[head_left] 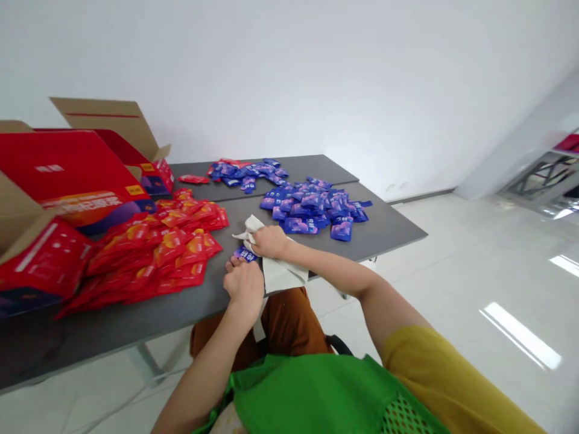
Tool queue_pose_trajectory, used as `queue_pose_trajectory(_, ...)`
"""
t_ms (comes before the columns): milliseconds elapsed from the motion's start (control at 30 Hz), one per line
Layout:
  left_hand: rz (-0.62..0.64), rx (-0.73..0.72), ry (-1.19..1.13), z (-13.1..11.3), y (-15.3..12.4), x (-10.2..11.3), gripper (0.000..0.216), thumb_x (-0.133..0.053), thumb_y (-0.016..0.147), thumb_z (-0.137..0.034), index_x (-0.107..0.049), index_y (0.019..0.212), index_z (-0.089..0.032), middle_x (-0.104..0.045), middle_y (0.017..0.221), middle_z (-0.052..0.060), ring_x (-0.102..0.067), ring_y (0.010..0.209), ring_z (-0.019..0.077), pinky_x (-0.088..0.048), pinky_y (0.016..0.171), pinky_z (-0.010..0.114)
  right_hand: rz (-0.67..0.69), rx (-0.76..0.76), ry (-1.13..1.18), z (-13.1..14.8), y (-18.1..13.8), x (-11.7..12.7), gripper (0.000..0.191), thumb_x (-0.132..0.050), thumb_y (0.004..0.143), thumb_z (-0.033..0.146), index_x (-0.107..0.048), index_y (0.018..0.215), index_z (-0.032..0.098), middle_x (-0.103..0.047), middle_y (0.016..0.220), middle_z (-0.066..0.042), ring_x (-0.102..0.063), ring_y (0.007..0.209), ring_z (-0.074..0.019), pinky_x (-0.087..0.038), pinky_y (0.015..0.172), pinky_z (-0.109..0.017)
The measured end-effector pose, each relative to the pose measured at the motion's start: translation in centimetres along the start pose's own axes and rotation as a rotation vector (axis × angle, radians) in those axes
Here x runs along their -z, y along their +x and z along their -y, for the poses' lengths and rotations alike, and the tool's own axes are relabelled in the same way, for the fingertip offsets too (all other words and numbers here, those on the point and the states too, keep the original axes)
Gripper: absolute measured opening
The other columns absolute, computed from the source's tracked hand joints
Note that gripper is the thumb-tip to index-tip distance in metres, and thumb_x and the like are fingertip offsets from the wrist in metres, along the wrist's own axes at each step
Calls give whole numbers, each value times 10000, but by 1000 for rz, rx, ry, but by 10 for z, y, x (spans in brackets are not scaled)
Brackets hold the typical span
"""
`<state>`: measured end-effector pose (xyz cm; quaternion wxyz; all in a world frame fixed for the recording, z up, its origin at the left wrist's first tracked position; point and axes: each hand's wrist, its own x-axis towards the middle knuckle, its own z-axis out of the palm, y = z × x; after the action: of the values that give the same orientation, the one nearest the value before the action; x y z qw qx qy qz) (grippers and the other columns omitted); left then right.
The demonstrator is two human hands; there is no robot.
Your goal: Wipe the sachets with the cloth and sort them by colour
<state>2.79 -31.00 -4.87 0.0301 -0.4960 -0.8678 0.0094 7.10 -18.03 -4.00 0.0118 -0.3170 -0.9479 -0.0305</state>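
Observation:
My left hand [245, 282] is closed at the table's near edge, its curled fingers gripping the near side of a small blue packet [246, 254] with white lettering. Bunched in my right hand [270, 242] is a white cloth [283, 272], its upper end against the packet and the rest spread flat toward the table edge. Left of my hands lies a heap of red packets [174, 250]. Beyond my right hand is a pile of blue packets [312, 205]. Part of the held packet is hidden under my fingers and the cloth.
Two open red cardboard boxes, a near one [67, 175] and one behind it [156, 176], stand on the left. A mixed blue and red packet pile [248, 172] sits at the back of the dark table [389, 232]. Behind it is a white wall [316, 78].

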Motion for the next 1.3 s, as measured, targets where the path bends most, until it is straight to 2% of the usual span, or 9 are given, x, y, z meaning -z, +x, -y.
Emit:
queue_pose_trajectory(167,-48,-33,15,4,-2,-2,515,-221,902,-59,-560,1277,36,-550,1297,286,-583,1130,291,-509,818,361,-37,-110,11,-10,-2,0,493,-298,988,438,-669,1075,125,-689,1037,-174,-647,971,-269,-483,809,-357)
queue_pose_trajectory(333,-69,-49,49,0,-6,-8,521,-205,907,-66,-555,1264,83,-558,1260,324,-558,1176,333,-505,804,356,-9,293,36,-3,-22,-3,454,-388,956,482,-676,1008,135,-675,1049,-148,-623,988,-252,-478,773,-314)
queue_pose_trajectory(400,-94,-33,61,-4,-7,-12,515,-220,909,-71,-531,1273,116,-535,1267,354,-532,1206,365,-491,830,376,1,354,52,-4,-26,-4,462,-373,960,499,-674,1026,154,-675,1056,-126,-624,982,-236,-475,764,-298)
queue_pose_trajectory(633,-25,-7,55,-7,-3,-16,558,-346,841,-78,-436,1352,128,-411,1376,369,-454,1279,401,-447,898,414,11,-28,-30,-25,-11,2,430,-365,965,422,-678,1059,142,-675,1074,-148,-629,993,-253,-463,806,-315)
queue_pose_trajectory(833,-67,39,-98,-13,-5,-5,706,-509,787,-380,-512,1274,131,-508,1281,377,-470,1240,426,-412,943,460,57,361,42,-18,-25,-4,417,-438,927,495,-662,1095,185,-665,1092,-113,-605,1008,-235,-448,800,-297)
queue_pose_trajectory(1000,-158,139,-147,-10,16,-8,746,-485,843,-516,-498,1247,110,-601,1109,333,-582,1045,366,-434,872,436,-38,-40,-2,-37,-15,-6,441,-384,954,477,-679,1079,175,-680,1059,-124,-623,963,-257,-445,765,-310)
queue_pose_trajectory(1100,-173,109,-122,2,33,-10,575,-473,875,-479,-591,1116,30,-613,1026,269,-582,970,337,-442,810,422,-55,-156,17,-44,-19,-3,457,-399,952,490,-710,1008,159,-679,1033,-136,-624,944,-249,-434,768,-299)
queue_pose_trajectory(1200,-200,28,-86,13,43,-13,492,-382,930,-409,-638,995,6,-604,998,254,-551,1011,347,-446,783,405,-153,-84,92,-39,-35,3,527,-349,966,533,-727,968,166,-664,960,-115,-608,915,-221,-420,754,-276)
queue_pose_trajectory(1300,-205,-30,-136,21,47,-15,455,-243,958,-216,-644,1005,-8,-630,974,233,-578,993,314,-454,792,388,-262,48,176,-27,-52,14,535,-318,975,544,-694,1141,202,-627,904,-84,-580,888,-200,-407,767,-271)
